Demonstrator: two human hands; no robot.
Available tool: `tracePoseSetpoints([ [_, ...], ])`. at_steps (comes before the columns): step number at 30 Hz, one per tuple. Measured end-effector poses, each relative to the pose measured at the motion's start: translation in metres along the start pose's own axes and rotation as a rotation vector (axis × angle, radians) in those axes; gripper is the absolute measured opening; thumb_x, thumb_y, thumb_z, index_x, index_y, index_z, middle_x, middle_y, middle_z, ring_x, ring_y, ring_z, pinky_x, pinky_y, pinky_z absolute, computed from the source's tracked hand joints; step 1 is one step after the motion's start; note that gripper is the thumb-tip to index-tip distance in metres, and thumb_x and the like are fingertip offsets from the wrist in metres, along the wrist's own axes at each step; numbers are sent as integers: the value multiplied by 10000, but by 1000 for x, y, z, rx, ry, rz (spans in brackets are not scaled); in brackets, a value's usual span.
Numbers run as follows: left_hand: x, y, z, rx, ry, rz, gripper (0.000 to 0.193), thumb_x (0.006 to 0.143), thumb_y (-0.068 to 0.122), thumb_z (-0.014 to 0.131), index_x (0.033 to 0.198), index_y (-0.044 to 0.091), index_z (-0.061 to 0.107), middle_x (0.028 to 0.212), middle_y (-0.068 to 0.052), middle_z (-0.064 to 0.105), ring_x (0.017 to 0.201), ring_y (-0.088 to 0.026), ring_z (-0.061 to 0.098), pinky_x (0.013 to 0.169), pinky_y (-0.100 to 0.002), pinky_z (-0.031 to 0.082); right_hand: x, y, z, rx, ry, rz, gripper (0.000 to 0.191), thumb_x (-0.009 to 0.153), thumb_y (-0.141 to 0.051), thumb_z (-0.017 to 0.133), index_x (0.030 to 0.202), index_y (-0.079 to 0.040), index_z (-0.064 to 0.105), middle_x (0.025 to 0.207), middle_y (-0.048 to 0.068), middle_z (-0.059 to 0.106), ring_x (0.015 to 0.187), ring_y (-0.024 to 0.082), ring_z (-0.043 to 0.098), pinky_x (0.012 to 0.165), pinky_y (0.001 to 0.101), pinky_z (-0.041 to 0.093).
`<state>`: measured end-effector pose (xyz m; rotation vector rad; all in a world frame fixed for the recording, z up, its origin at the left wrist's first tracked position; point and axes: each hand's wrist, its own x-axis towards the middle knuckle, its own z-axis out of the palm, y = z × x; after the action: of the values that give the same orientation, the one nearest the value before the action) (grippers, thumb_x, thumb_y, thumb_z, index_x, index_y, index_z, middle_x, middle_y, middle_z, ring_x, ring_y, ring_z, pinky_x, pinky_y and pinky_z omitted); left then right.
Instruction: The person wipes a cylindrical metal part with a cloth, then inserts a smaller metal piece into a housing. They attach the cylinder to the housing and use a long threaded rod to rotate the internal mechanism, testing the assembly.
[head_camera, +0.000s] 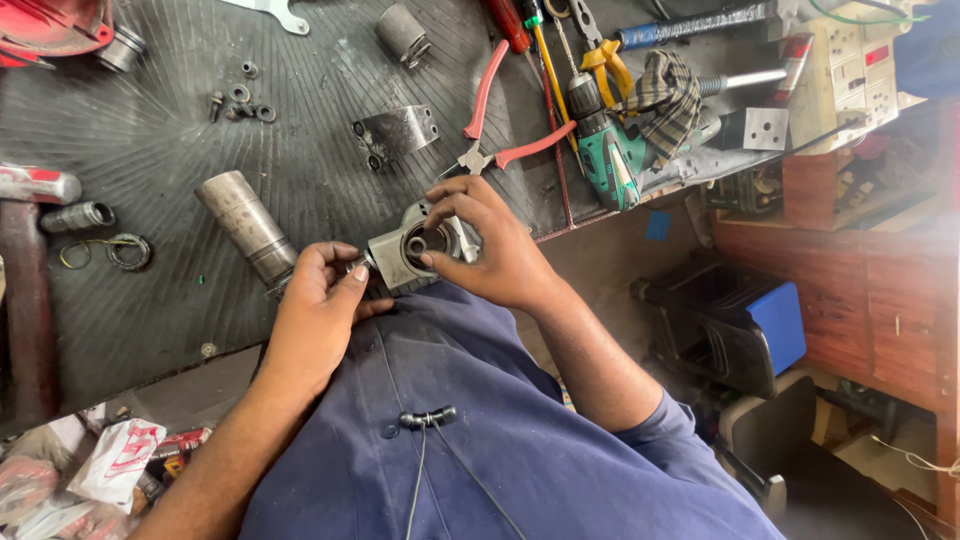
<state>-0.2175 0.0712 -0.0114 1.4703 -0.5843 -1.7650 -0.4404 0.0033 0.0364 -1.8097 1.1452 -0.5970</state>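
My left hand (318, 305) grips the left side of a grey metal housing (400, 250) with a round bore, held just over the near edge of the black rubber mat (180, 150). My right hand (490, 245) wraps the housing's right side, thumb and fingers pressed at the bore opening, where a dark ring-shaped part sits. A metal cylinder (245, 225) lies on the mat just left of my left hand.
Red-handled pliers (495, 120), a green cordless drill (605, 150), screwdrivers and a checked cloth (665, 95) lie at the back right. A metal bracket (395, 130), small washers (245, 100) and a sleeve (400, 30) sit on the mat. A dark and blue case (735, 325) stands on the floor.
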Motion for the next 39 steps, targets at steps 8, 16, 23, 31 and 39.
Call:
tracePoseSetpoints([
  [8, 0, 4, -3, 148, -33, 51, 236, 1009, 70, 532, 1224, -20, 491, 1109, -109, 618, 937, -141, 678, 750, -319, 639, 6, 9, 17, 25, 84, 37, 422, 839, -76, 798, 1190, -57, 564, 1348, 126, 606, 1287, 273, 583, 1093, 394, 451],
  [16, -10, 21, -4, 352, -49, 48, 240, 976, 84, 619, 1182, -21, 554, 1091, -110, 686, 919, -144, 726, 755, -292, 635, 6, 16, 23, 139, 25, 50, 425, 886, -40, 752, 1266, -46, 563, 1340, 112, 620, 1277, 246, 589, 1106, 384, 462],
  [23, -11, 40, 4, 486, -23, 20, 323, 931, 67, 618, 1237, 31, 522, 1121, -91, 685, 869, -159, 771, 725, -298, 632, 10, 13, 12, 73, -22, 92, 400, 857, -96, 802, 1230, -87, 657, 1248, 74, 678, 1234, 245, 644, 1098, 397, 480],
  [31, -14, 47, -1, 705, 1, 110, 445, 850, 101, 745, 1248, 74, 547, 1024, -100, 769, 860, -194, 781, 787, -353, 590, 7, 12, 13, -216, -50, -399, 384, 908, -3, 667, 1268, -137, 659, 1422, 82, 617, 1444, 353, 527, 1251, 509, 373],
  [39, -8, 35, -10, 718, 5, 171, 444, 863, 71, 717, 1265, 68, 527, 1057, -132, 751, 859, -236, 779, 792, -389, 582, 21, 6, 6, -160, -259, -376, 606, 832, -260, 855, 1320, -36, 575, 1346, 151, 591, 1316, 362, 551, 1176, 527, 391],
])
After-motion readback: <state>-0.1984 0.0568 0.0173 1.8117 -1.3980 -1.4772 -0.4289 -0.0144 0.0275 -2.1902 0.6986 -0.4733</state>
